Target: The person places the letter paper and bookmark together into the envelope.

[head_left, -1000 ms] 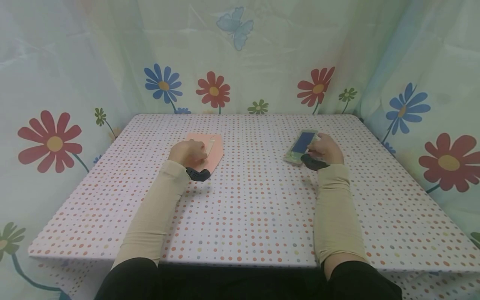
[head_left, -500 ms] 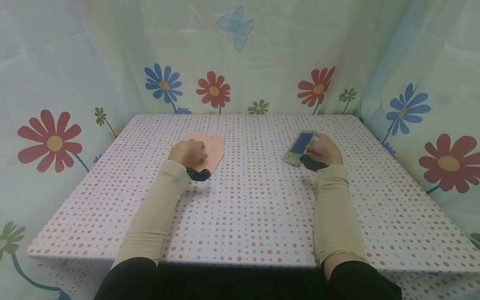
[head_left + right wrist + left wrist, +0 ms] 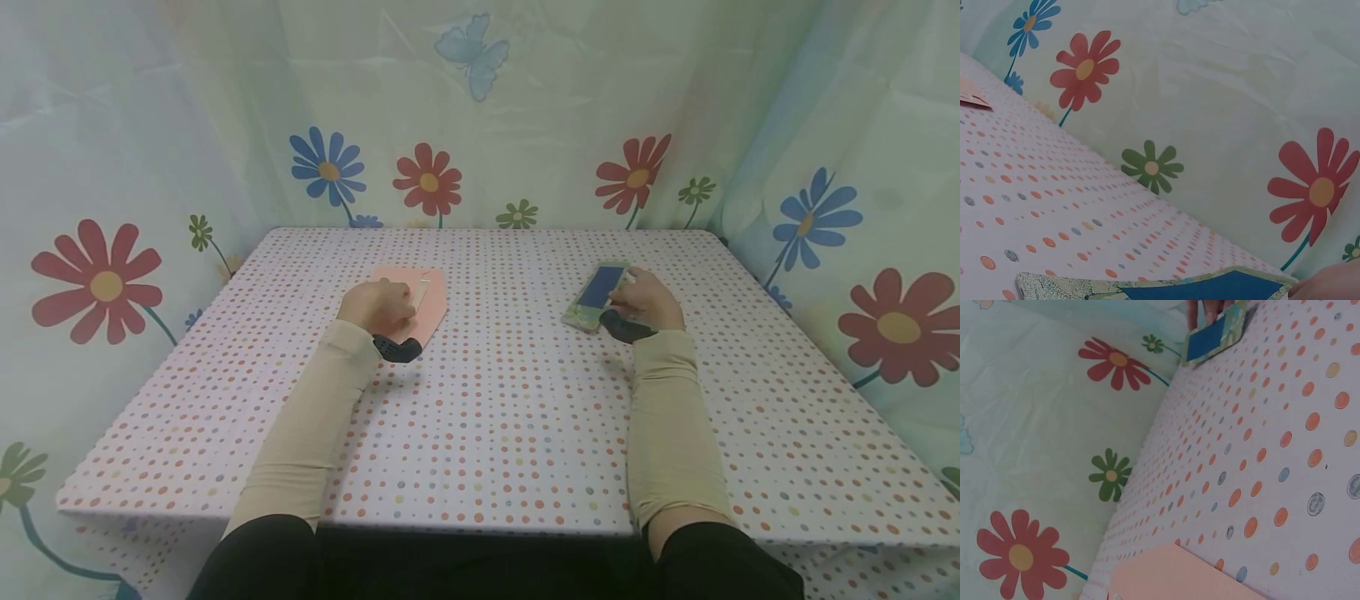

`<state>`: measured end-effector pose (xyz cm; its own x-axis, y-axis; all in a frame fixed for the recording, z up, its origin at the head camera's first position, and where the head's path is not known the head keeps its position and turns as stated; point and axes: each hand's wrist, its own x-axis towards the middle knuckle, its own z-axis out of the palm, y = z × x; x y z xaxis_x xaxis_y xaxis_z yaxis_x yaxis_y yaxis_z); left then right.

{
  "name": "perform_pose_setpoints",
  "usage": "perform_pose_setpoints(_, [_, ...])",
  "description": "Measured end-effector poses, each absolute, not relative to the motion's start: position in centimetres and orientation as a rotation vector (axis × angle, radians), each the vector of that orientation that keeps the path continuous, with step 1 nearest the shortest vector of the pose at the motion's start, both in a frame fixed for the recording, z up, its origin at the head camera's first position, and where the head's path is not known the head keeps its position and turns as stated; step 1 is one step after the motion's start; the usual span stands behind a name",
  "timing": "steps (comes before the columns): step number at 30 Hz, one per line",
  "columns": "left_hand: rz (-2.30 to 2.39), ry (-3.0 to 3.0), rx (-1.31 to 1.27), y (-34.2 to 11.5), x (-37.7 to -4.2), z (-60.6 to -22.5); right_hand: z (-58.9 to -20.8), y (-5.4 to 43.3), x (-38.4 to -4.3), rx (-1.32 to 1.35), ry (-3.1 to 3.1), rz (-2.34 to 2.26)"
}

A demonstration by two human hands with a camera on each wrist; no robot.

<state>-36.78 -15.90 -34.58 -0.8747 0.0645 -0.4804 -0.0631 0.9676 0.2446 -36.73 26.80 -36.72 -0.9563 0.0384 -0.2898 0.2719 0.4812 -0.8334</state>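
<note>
At the table's left side, my left hand (image 3: 378, 306) holds the left edge of a flat pink paper piece (image 3: 431, 315) with angled corners and a narrow whitish strip on it. The curled fingers overlap the pink piece in the head view; the left wrist view shows only its bare end, not the hand. Further right, my right hand (image 3: 647, 298) grips the right edge of a flat green-patterned rectangle (image 3: 581, 316) with a large dark blue panel. Fingers (image 3: 1211, 307) lie along that edge in the left wrist view.
A white dotted cloth (image 3: 495, 400) covers the table, and its front edge lies near the person's body. Behind the table hangs a pale curtain (image 3: 547, 100) printed with flowers and a butterfly. Black curved wrist mounts (image 3: 397, 349) sit below each hand.
My right hand and the green-patterned rectangle have shifted slightly left and a little nearer to the person. The left hand and the pink piece have stayed in place.
</note>
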Motion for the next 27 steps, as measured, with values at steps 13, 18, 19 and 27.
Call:
perform_pose_setpoints(13, [0.41, 2.598, -0.028, -15.92, -36.75, -34.65, -37.26, 26.68, -37.36, 0.294, 2.454, -1.53])
perform_pose_setpoints(18, [0.427, 2.591, -0.046, -15.91, -36.75, -34.69, -37.46, 26.49, -37.44, 0.283, 2.434, -1.532])
perform_pose_setpoints(19, [0.428, 2.591, -0.048, -15.92, -36.77, -34.72, -37.49, 26.42, -37.43, 0.283, 2.429, -1.536])
perform_pose_setpoints(27, [0.414, 2.596, -0.031, -15.97, -36.85, -34.72, -37.42, 26.09, -37.24, 0.22, 2.393, -1.571])
